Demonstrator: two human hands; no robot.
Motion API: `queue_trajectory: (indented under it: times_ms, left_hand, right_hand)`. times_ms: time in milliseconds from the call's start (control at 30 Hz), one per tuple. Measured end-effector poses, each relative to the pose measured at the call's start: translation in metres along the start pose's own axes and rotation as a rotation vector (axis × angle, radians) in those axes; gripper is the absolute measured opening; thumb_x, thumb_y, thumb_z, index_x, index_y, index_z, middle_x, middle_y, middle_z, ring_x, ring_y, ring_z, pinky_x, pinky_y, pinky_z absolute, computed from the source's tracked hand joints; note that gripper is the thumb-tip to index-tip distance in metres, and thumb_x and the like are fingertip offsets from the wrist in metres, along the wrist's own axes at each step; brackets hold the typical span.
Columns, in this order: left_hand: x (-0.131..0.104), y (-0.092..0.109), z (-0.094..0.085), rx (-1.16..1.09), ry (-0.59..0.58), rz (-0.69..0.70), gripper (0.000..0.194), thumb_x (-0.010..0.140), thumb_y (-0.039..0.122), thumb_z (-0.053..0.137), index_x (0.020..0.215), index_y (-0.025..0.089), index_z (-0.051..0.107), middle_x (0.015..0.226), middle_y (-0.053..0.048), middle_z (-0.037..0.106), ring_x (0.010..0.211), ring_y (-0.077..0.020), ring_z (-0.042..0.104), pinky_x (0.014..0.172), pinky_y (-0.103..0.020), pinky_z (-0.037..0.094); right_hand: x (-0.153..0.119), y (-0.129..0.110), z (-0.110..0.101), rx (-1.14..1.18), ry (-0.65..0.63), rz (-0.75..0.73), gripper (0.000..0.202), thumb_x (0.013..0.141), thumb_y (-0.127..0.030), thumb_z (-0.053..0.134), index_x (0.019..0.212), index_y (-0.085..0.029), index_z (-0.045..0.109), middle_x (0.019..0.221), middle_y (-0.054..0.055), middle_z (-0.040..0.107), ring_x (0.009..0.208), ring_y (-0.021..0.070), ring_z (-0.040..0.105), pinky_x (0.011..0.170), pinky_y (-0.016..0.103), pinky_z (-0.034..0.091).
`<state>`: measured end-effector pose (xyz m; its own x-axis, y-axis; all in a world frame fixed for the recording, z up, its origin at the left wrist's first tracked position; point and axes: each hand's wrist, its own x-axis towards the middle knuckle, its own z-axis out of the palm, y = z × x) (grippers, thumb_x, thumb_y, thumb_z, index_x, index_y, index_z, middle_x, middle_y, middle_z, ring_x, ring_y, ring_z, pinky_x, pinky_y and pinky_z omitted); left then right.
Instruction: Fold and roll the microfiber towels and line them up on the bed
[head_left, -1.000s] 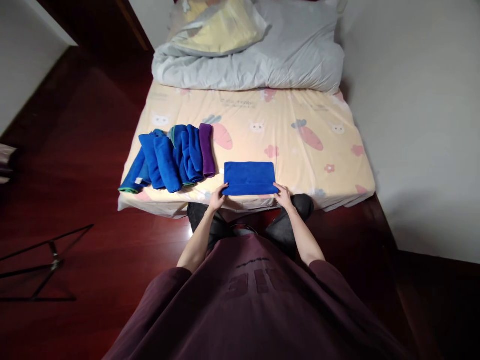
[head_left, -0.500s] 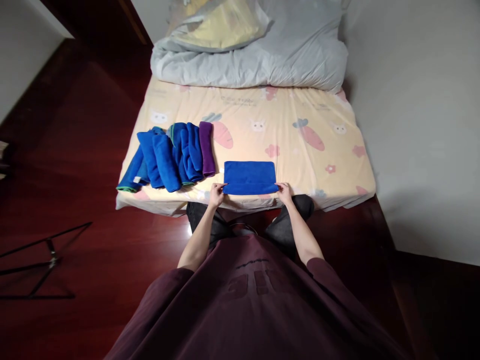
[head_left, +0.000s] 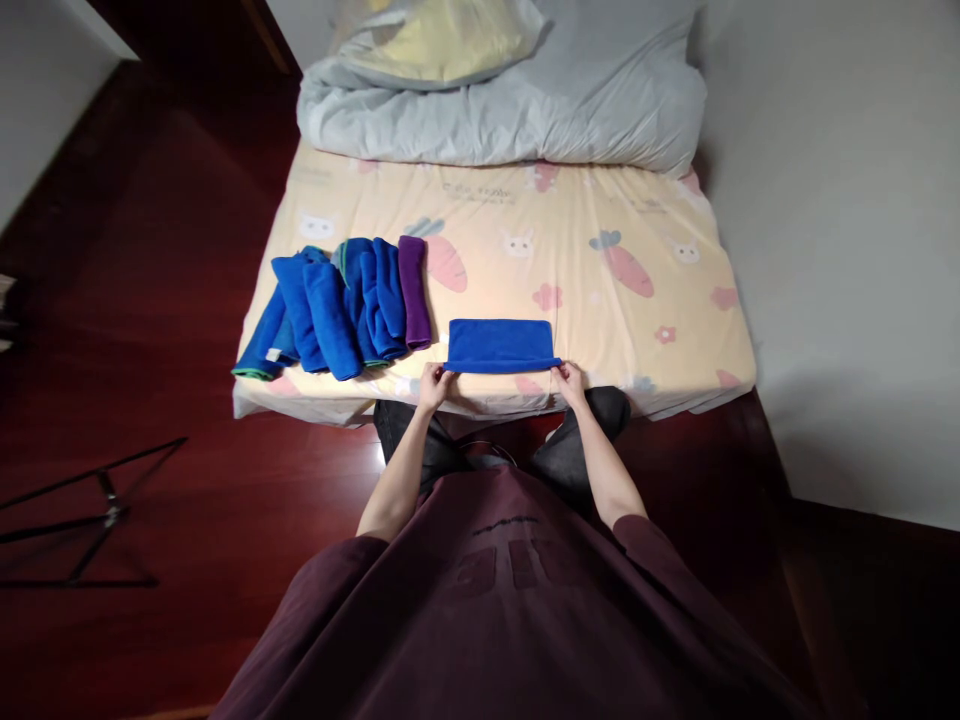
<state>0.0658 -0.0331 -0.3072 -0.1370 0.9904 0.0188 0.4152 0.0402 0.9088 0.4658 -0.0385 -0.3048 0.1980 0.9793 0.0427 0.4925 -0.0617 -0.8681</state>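
Note:
A blue towel (head_left: pixel 500 343) lies at the front edge of the bed, its near edge turned up into a narrow roll. My left hand (head_left: pixel 433 386) pinches the left end of that roll. At the right end, my right hand (head_left: pixel 569 383) grips the roll the same way, fingers closed. Left of the towel is a group of several rolled blue towels (head_left: pixel 330 318), some with green edging, lying side by side and partly over one another. One purple rolled towel (head_left: pixel 414 292) rests against their right side.
The bed (head_left: pixel 637 330) has a yellow sheet printed with carrots and rabbits. A grey quilt (head_left: pixel 585 120) is bunched at the far end, under a yellow pillow (head_left: pixel 450 45). Black tripod legs (head_left: pixel 105 510) stand on the red floor at left; a wall (head_left: pixel 832 260) rises at right.
Both hands have turned the towel's near edge further up and away from me, so the flat part is shorter. The other rolled towels stay in place.

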Motion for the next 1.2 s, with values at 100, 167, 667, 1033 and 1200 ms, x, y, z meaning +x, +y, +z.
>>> queue_trajectory:
  times_ms: [100,167,667,1033,1200]
  left_hand:
    - [0.0,0.003,0.0,-0.003,0.038,-0.027,0.024,0.089,0.044,0.067,0.084,0.021,0.063,0.087,-0.005,0.056,0.087,-0.0226,0.058,0.088,-0.037,0.051]
    - [-0.001,0.006,0.0,0.001,0.039,-0.037,0.025,0.09,0.046,0.065,0.083,0.022,0.062,0.088,-0.006,0.058,0.088,-0.0227,0.059,0.088,-0.037,0.051]
    - [-0.005,0.008,-0.004,0.055,0.035,-0.008,0.03,0.089,0.046,0.06,0.069,0.025,0.052,0.082,-0.004,0.059,0.081,-0.0203,0.058,0.086,-0.036,0.054]
    - [-0.01,0.013,0.004,0.03,0.154,-0.081,0.021,0.077,0.03,0.071,0.091,0.022,0.058,0.084,-0.002,0.057,0.074,-0.0174,0.056,0.079,-0.035,0.054]
    - [-0.012,0.015,-0.001,0.028,0.095,0.117,0.03,0.082,0.034,0.067,0.109,0.019,0.069,0.126,-0.014,0.058,0.097,-0.023,0.063,0.089,-0.041,0.058]
  right_hand:
    - [-0.001,-0.003,-0.001,0.013,-0.002,-0.007,0.044,0.087,-0.065,0.058,0.074,-0.023,0.057,0.069,0.001,0.053,0.068,0.0182,0.05,0.068,0.032,0.047]
    - [-0.001,-0.005,-0.002,0.013,-0.007,-0.017,0.049,0.086,-0.07,0.057,0.074,-0.023,0.058,0.071,0.001,0.054,0.069,0.0186,0.051,0.069,0.032,0.047]
    - [-0.002,-0.015,-0.008,-0.009,-0.05,0.074,0.057,0.083,-0.077,0.057,0.064,-0.023,0.057,0.065,0.002,0.059,0.069,0.0204,0.057,0.073,0.033,0.05]
    - [-0.005,-0.015,-0.001,-0.044,0.004,0.088,0.039,0.082,-0.059,0.068,0.085,-0.02,0.064,0.077,0.003,0.063,0.071,0.0191,0.059,0.075,0.034,0.056]
    - [-0.007,-0.019,-0.007,-0.125,-0.101,-0.056,0.043,0.091,-0.037,0.062,0.13,-0.02,0.061,0.113,0.011,0.064,0.09,0.0214,0.063,0.092,0.039,0.056]
